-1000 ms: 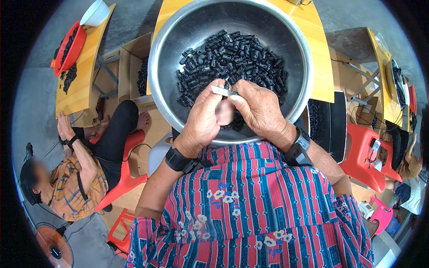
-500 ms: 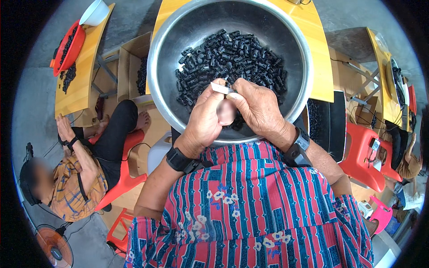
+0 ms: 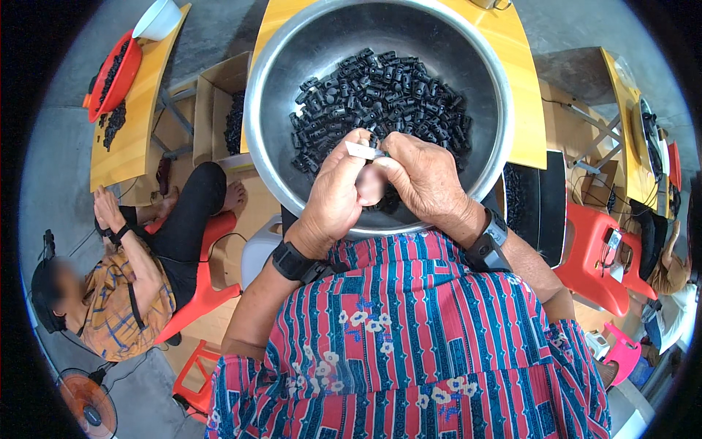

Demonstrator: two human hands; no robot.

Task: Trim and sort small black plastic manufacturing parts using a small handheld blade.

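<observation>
Both hands meet over the near part of a wide steel bowl (image 3: 263,157), which holds a heap of small black plastic parts (image 3: 380,99). My left hand (image 3: 333,194) is closed, its fingers pinching a small black plastic part (image 3: 374,140) that shows only slightly between the fingertips. My right hand (image 3: 428,175) is closed beside it, its thumb pressed on a short pale flat strip (image 3: 360,151) with a slanted end. This strip lies across the left fingertips; its exact kind is unclear. Fingers hide most of the black part.
Under the bowl is a yellow table (image 3: 523,110). A cardboard box (image 3: 212,110) of black parts stands to the left. Further left, a seated person (image 3: 131,285) is by another table with a red basin (image 3: 117,80). Red stools (image 3: 596,256) stand at right.
Both hands stay in nearly the same place over the bowl. The pale strip has shifted very slightly in the fingers.
</observation>
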